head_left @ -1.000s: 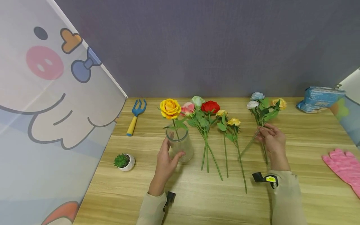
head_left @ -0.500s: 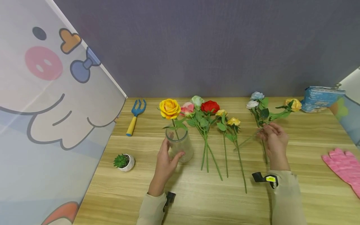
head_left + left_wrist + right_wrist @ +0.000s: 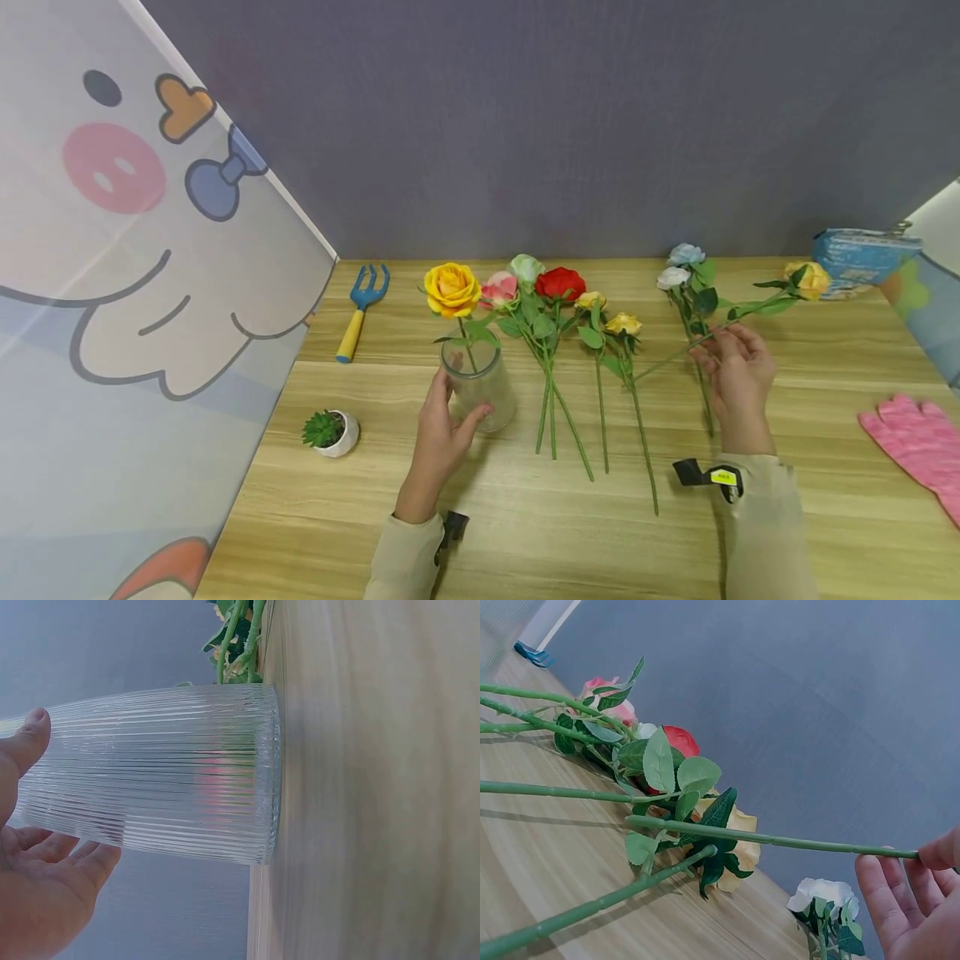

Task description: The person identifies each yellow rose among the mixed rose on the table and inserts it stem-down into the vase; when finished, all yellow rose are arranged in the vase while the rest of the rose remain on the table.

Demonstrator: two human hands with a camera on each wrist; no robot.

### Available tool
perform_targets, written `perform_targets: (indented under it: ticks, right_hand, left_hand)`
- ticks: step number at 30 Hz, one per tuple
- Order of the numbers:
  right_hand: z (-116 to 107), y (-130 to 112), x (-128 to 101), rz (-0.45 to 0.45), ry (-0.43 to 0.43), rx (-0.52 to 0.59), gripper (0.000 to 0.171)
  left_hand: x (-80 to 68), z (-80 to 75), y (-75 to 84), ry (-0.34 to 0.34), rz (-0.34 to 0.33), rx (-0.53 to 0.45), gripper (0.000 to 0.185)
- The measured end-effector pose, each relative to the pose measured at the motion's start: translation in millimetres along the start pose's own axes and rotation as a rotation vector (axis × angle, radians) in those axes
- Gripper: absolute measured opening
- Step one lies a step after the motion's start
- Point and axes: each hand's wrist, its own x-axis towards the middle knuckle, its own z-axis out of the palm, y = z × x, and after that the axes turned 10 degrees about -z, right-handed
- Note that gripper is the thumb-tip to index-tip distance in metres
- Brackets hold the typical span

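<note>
My left hand [image 3: 463, 398] grips a ribbed clear glass vase [image 3: 480, 385] standing on the wooden table [image 3: 525, 533]. One big yellow rose [image 3: 452, 289] stands in the vase. In the left wrist view the thumb [image 3: 30, 735] and fingers wrap the vase [image 3: 172, 776]. My right hand [image 3: 714, 340] pinches the stem of a smaller yellow rose [image 3: 808, 279], held just above the table with its bloom pointing right. The stem [image 3: 780, 840] runs from my right hand [image 3: 907, 859] across the lying flowers.
Pink [image 3: 500, 290], pale green [image 3: 527, 268], red [image 3: 561, 284] and small yellow roses [image 3: 623, 324] lie mid-table; white [image 3: 672, 277] and blue roses [image 3: 686, 254] lie by my right hand. Around them: a garden fork [image 3: 362, 312], potted succulent [image 3: 330, 431], pink glove [image 3: 915, 450], blue packet [image 3: 862, 254].
My right hand has lifted the small yellow rose off the white and blue roses and swung its bloom to the right. The left hand and vase stayed put.
</note>
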Motion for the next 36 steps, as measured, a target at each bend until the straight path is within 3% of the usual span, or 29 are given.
perform_targets:
  ticks: [21, 36]
  right_hand:
    - [5.7, -1.7, -6.9, -0.078, -0.027, 0.169, 0.013]
    - [17.6, -7.6, -18.2, -0.163, -0.111, 0.201, 0.009]
  left_hand:
    - [-1.3, -0.1, -0.7, 0.003, -0.020, -0.001, 0.085]
    - [-1.8, -1.1, 3.5, -0.012, -0.046, 0.001, 0.084]
